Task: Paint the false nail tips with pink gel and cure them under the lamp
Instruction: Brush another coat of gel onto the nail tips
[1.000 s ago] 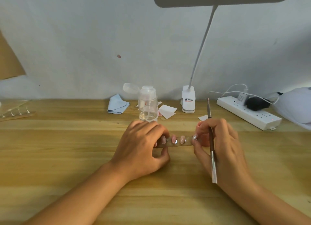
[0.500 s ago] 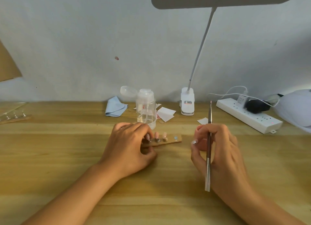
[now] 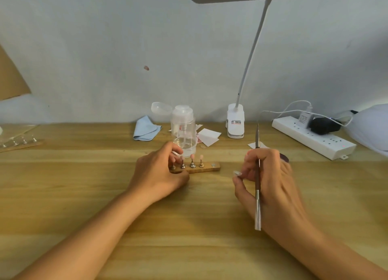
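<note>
My left hand (image 3: 159,172) is curled round the left end of the wooden strip (image 3: 206,168), which lies flat on the bench (image 3: 84,195) just in front of the pump bottle (image 3: 183,130). The nail tips (image 3: 192,156) stand upright on small metal pegs along it. At least three show pink, and the seat at the strip's right end is bare. My right hand (image 3: 273,181) is closed on the brush (image 3: 257,174), its thin end pointing away from me. That hand's thumb and forefinger also pinch a small clear piece (image 3: 237,172), well apart from the strip; I cannot tell whether it is a tip or a peg.

I judge the tips to be feather-light, thin and springy, and slick wherever gel is wet, so I would keep off the painted faces. I would take the strip by its wooden ends, keep it level, and handle any single tip by its peg. The pegs look easy to knock over.

The pump bottle is clear, with a shallow pool of clear liquid at the bottom and its flip cap (image 3: 160,108) hinged open. The curing lamp (image 3: 371,126) sits at the far right edge, beyond the power strip (image 3: 312,138), and I cannot see its opening.
</note>
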